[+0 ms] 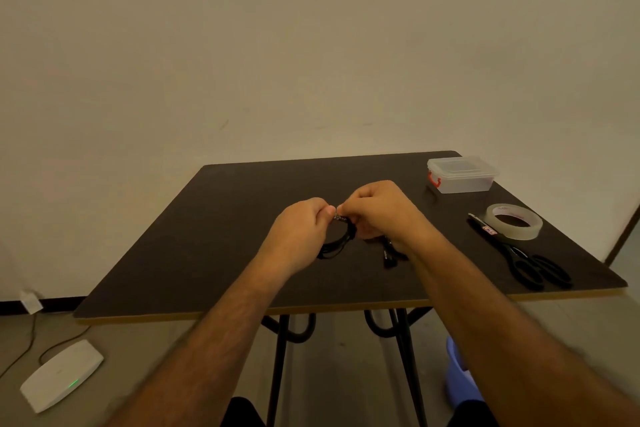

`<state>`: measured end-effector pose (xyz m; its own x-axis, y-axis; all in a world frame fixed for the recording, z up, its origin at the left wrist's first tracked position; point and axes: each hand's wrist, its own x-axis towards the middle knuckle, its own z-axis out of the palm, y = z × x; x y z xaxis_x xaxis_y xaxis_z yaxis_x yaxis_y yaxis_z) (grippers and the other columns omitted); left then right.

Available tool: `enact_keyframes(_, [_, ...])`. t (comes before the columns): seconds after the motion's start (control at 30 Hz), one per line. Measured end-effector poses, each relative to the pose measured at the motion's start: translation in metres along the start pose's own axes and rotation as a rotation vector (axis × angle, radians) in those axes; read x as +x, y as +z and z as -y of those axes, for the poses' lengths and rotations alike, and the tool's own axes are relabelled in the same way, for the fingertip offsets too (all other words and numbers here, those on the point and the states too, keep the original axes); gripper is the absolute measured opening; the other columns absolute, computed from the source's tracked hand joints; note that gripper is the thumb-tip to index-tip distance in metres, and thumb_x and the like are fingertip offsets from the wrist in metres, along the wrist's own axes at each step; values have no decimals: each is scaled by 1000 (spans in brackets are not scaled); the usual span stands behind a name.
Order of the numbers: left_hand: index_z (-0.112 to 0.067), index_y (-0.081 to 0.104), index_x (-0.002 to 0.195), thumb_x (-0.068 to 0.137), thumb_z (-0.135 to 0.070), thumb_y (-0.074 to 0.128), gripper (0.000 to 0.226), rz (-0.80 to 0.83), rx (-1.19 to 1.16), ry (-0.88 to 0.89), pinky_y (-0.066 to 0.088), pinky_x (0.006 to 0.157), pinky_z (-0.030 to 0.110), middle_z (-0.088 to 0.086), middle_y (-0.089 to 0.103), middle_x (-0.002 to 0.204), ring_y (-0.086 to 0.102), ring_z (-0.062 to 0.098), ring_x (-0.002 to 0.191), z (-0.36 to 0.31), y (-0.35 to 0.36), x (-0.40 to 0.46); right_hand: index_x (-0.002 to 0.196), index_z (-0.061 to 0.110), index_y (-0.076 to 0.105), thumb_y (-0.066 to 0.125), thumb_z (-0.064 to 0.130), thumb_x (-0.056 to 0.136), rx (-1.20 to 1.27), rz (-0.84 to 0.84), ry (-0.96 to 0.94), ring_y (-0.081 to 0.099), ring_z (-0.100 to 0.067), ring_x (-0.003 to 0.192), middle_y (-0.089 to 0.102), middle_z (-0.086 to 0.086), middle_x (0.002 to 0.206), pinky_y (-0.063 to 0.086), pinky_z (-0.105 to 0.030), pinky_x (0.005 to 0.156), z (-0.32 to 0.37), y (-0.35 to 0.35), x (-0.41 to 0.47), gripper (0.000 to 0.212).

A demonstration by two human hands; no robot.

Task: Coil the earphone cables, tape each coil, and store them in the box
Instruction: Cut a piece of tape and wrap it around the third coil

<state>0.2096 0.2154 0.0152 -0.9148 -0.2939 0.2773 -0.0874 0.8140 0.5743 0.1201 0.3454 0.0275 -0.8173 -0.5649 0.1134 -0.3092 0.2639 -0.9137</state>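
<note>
Both hands meet above the middle of the dark table [214, 236]. My left hand [301, 229] and my right hand [377, 210] each pinch the top of a black earphone cable coil [341, 241], thumbs almost touching. The coil's loops hang down between the hands. Another bit of black earphone [388, 255] lies on the table under my right wrist, partly hidden. A clear plastic box [462, 174] with a red latch and its lid on stands at the back right. A roll of clear tape [514, 221] lies in front of it.
Black scissors [530, 260] lie by the tape near the table's right edge. On the floor at the left sits a white device [60, 374] with a green light and a cable. A blue object [460, 374] is under the table at the right.
</note>
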Motion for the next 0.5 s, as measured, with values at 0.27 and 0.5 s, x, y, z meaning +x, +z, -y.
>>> enact_keyframes(0.27, [-24, 62, 102, 103, -32, 44, 19, -98, -4, 98, 48, 70, 24, -9, 61, 85, 58, 6, 79, 1, 7, -1, 85, 17, 67, 74, 19, 83, 329, 282, 329, 62, -12, 69, 65, 2, 75, 57, -44, 85, -7, -14, 9, 8])
enact_keyframes(0.5, [-26, 60, 94, 105, -34, 41, 24, -97, -52, 5, 46, 66, 27, -3, 62, 84, 58, 11, 77, 9, 10, 6, 95, 18, 74, 63, 20, 94, -31, -179, -273, 68, -9, 80, 72, 2, 84, 58, -32, 78, -19, -5, 3, 11])
